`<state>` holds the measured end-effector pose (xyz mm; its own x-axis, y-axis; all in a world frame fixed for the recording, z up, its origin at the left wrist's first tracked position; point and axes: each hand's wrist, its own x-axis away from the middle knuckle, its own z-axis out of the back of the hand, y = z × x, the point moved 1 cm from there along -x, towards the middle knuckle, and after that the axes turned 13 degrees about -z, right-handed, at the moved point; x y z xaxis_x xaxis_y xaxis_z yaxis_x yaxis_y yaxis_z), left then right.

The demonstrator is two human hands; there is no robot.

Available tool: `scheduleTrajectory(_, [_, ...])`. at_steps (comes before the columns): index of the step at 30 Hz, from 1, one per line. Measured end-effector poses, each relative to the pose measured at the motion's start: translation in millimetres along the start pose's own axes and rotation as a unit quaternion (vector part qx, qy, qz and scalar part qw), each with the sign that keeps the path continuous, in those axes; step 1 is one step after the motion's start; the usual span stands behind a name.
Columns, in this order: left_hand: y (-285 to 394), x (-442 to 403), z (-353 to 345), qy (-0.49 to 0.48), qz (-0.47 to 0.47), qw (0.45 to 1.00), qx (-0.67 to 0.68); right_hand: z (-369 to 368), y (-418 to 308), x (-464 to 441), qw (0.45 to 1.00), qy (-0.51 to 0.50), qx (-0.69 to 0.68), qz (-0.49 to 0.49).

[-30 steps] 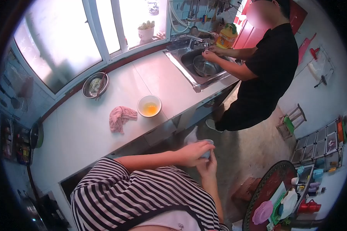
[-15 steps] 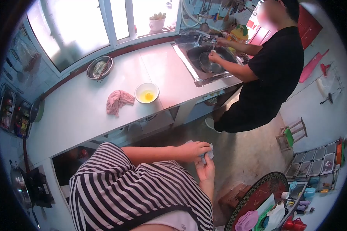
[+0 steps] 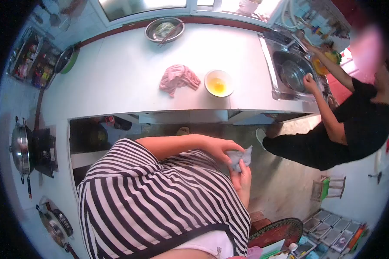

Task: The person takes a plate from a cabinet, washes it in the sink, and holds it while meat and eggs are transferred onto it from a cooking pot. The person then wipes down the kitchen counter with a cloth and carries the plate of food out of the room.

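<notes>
Both my hands hold a small crumpled pale grey cloth or tissue (image 3: 236,159) in front of my striped top, over the floor beside the counter. My left hand (image 3: 219,149) grips its upper left side, with the thumb and fingers closed on it. From below, my right hand (image 3: 242,178) pinches the cloth's lower edge. Which of the two materials it is I cannot tell. On the counter beyond stand a white bowl (image 3: 219,83) with yellow raw egg in it and, to its left, a rumpled pink cloth (image 3: 179,80).
A metal bowl (image 3: 164,30) with chopsticks across it sits near the window. At the right, a person in black (image 3: 333,125) works at the sink (image 3: 293,69). Pans (image 3: 21,149) stand on the left. A round table (image 3: 281,233) and small stool (image 3: 328,188) are lower right.
My view has swung right and down, so the counter appears shifted. My left fingers have parted somewhat, showing more of the cloth. The other person's arm still reaches toward the tap.
</notes>
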<state>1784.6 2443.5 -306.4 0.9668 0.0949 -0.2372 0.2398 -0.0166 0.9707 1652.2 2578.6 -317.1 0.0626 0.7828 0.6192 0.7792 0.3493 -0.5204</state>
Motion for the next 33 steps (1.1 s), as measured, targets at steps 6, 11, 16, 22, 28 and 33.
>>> scheduleTrajectory(6, [-7.4, 65.0, 52.3, 0.19, 0.006, 0.963, -0.19, -91.9, 2.0, -63.1, 0.976, -0.102, 0.12, -0.151])
scheduleTrajectory(11, [-3.2, 143.2, 128.3, 0.45, 0.022, 0.874, -0.184, -116.6, 0.9, -144.0, 0.964, -0.055, 0.201, -0.165])
scheduleTrajectory(16, [20.7, 199.3, 200.2, 0.582, 0.02, 0.792, -0.184, -133.0, 3.5, -200.3, 0.992, -0.045, 0.093, -0.078])
scheduleTrajectory(22, [16.5, 203.3, 236.2, 0.592, 0.073, 0.774, -0.211, -139.9, 1.0, -221.8, 0.995, -0.048, 0.079, -0.023])
scheduleTrajectory(28, [-16.6, 185.6, 253.4, 0.533, 0.024, 0.833, -0.145, -159.0, -8.3, -229.8, 0.997, -0.016, 0.082, -0.002])
scheduleTrajectory(33, [28.3, 151.7, 239.6, 0.457, 0.015, 0.871, -0.179, -157.2, -16.1, -252.7, 0.996, -0.032, 0.078, 0.012])
